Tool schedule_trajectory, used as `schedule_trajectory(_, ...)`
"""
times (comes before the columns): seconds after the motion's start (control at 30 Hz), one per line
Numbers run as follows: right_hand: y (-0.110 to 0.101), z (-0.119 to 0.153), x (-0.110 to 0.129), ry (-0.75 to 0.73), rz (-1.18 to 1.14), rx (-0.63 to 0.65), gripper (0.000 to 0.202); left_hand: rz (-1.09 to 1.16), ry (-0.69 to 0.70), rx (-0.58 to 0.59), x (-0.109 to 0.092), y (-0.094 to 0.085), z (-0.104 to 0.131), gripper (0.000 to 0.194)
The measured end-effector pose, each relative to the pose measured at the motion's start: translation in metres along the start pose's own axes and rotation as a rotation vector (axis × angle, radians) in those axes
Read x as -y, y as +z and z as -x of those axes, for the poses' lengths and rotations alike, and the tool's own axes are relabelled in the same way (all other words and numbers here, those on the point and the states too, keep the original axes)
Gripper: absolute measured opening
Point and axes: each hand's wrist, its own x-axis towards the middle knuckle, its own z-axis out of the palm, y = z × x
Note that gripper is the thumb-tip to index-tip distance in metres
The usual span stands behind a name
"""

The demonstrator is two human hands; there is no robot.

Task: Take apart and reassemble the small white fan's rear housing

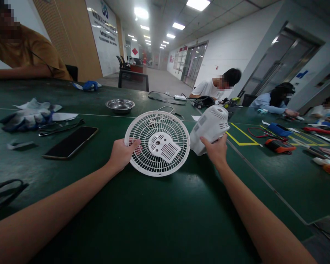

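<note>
My left hand [124,153] grips the left rim of a round white fan grille [165,146], thumb in front of the bars. The grille is tilted up above the green table [159,209], its slotted central plate facing me. My right hand [216,148] holds a white plastic housing [210,126] with vent slots, close to the grille's right side. The housing leans to the right, and its far side is hidden. A pale cable [169,107] runs behind the grille.
A steel bowl [120,105] stands behind the grille. At left lie a black phone [71,142] and gloves [30,115]. A multimeter [279,145] and tools lie at right. Several people sit around the tables.
</note>
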Motion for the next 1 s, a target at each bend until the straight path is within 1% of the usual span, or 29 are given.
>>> schedule_trajectory(0.03,0.001,0.001,0.0,0.013,0.008,0.022,0.077,-0.003,0.002,0.001,0.001,0.0,-0.001,0.015)
schedule_trajectory(0.1,0.001,0.0,-0.002,0.007,0.0,0.003,0.076,-0.009,0.023,0.0,0.004,-0.001,-0.002,0.016)
schedule_trajectory(0.2,-0.008,-0.012,-0.01,-0.014,-0.019,-0.094,0.077,-0.002,0.046,0.0,0.007,-0.001,-0.004,0.016)
schedule_trajectory(0.3,-0.018,-0.028,-0.027,0.018,-0.005,-0.181,0.082,0.009,0.024,0.004,0.009,-0.001,-0.005,0.018)
schedule_trajectory(0.43,-0.025,-0.043,-0.051,0.078,0.038,-0.158,0.086,0.019,0.019,0.012,0.011,-0.003,-0.005,0.019)
schedule_trajectory(0.5,-0.026,-0.045,-0.055,0.058,-0.009,-0.152,0.089,0.022,0.017,0.016,0.012,-0.003,-0.006,0.019)
schedule_trajectory(0.6,-0.028,-0.045,-0.05,-0.036,-0.154,-0.193,0.097,0.01,0.029,0.022,0.013,-0.003,-0.006,0.018)
schedule_trajectory(0.67,-0.03,-0.043,-0.044,-0.081,-0.197,-0.227,0.094,0.013,0.039,0.025,0.014,-0.002,-0.006,0.018)
schedule_trajectory(0.77,-0.031,-0.041,-0.037,-0.11,-0.219,-0.224,0.087,0.033,0.04,0.027,0.013,-0.003,-0.006,0.018)
schedule_trajectory(0.87,-0.032,-0.037,-0.034,-0.147,-0.261,-0.195,0.087,0.019,0.036,0.022,0.012,-0.003,-0.005,0.018)
schedule_trajectory(0.93,-0.033,-0.036,-0.033,-0.207,-0.245,-0.216,0.086,0.008,0.036,0.019,0.01,-0.003,-0.004,0.018)
schedule_trajectory(1.0,-0.037,-0.035,-0.03,-0.298,-0.193,-0.281,0.084,0.008,0.033,0.024,0.007,-0.002,-0.003,0.018)
